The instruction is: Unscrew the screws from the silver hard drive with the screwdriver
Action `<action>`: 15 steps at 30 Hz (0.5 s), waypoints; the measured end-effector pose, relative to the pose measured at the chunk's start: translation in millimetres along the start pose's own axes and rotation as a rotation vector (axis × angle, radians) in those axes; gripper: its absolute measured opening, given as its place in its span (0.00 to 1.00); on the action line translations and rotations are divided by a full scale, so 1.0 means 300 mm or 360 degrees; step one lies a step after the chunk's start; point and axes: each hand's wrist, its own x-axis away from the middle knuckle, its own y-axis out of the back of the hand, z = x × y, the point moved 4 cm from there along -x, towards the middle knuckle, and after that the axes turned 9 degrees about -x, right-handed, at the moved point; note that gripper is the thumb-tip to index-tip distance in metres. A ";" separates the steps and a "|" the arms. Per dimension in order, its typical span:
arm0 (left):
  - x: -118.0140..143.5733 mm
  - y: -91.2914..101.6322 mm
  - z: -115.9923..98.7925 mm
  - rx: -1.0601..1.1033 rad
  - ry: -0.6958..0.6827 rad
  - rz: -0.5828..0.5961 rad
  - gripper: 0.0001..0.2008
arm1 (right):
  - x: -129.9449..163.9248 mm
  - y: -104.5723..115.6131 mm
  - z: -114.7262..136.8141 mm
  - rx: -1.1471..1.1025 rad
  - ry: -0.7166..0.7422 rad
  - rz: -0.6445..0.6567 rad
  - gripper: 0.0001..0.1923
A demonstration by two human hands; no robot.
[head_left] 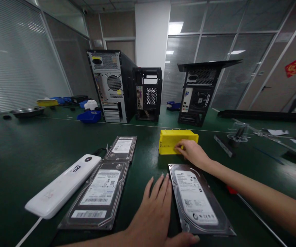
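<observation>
My left hand [154, 209] lies with its fingers stretched out along the left side of a hard drive [196, 199], its thumb by the drive's near edge. The drive rests label up. Beyond it, my right hand [190, 151] reaches into a yellow plastic bin [167, 139] that opens toward me. Thumb and fingertips are pinched together there; anything between them is too small to make out. To the left lie a second hard drive [100, 195] and a third hard drive [121, 148] behind it, both label up.
A white power bank [63, 187] with a cable lies at left. Three computer cases, a tall one [112, 85], a small one [148, 94] and one with a tilted panel [196, 92], stand behind. A red-handled tool [231, 189] lies under my right forearm; a clear cup [238, 132] stands at right.
</observation>
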 end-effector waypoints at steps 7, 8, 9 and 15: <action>-0.005 0.031 -0.023 0.0105 0.0067 0.0051 0.49 | 0.190 0.108 0.142 -0.0680 0.0073 0.0215 0.14; -0.005 0.031 -0.024 0.0107 0.0070 0.0060 0.49 | 0.227 0.109 0.152 -0.0775 0.0074 0.0290 0.13; -0.004 0.031 -0.025 0.0111 0.0076 0.0066 0.49 | 0.262 0.110 0.160 -0.0767 0.0082 0.0318 0.12; 0.006 0.026 -0.024 0.0102 0.0159 0.0176 0.50 | 0.413 0.067 0.188 -0.0606 0.0180 0.0578 0.10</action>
